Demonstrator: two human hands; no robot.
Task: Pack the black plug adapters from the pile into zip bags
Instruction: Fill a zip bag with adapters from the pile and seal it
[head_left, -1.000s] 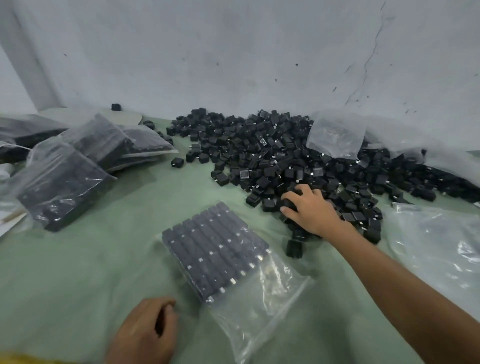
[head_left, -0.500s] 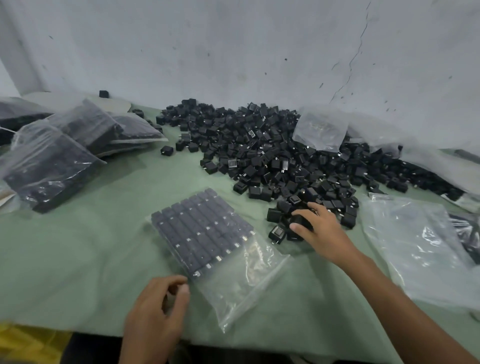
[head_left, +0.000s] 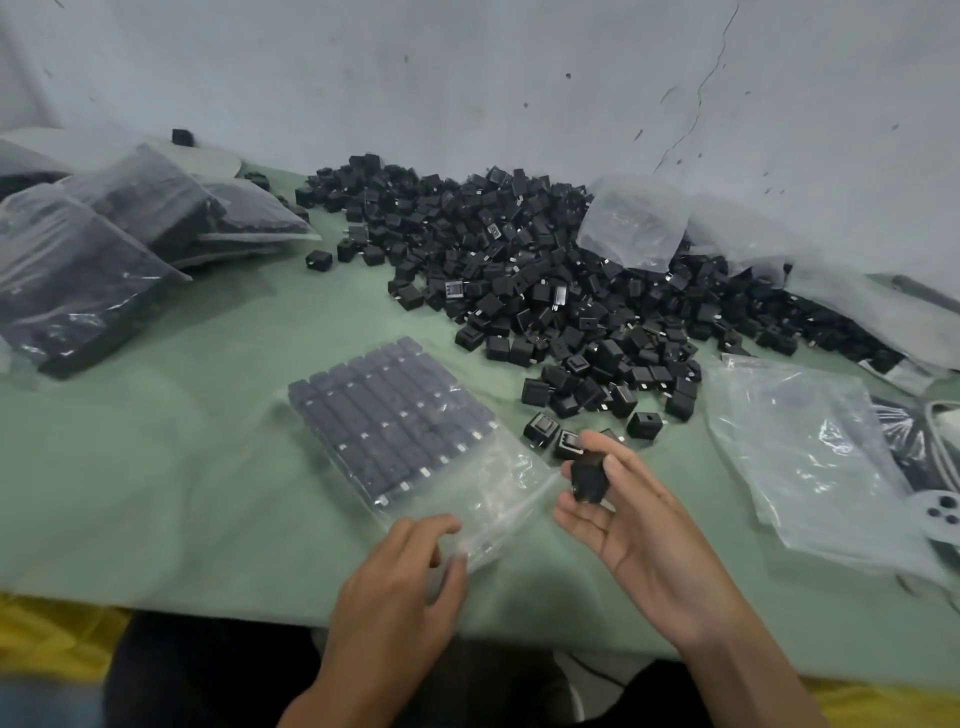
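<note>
The adapter pinched in the right hand may snag on the limp zip bag, since the left hand at its mouth has an unclear grip.
</note>
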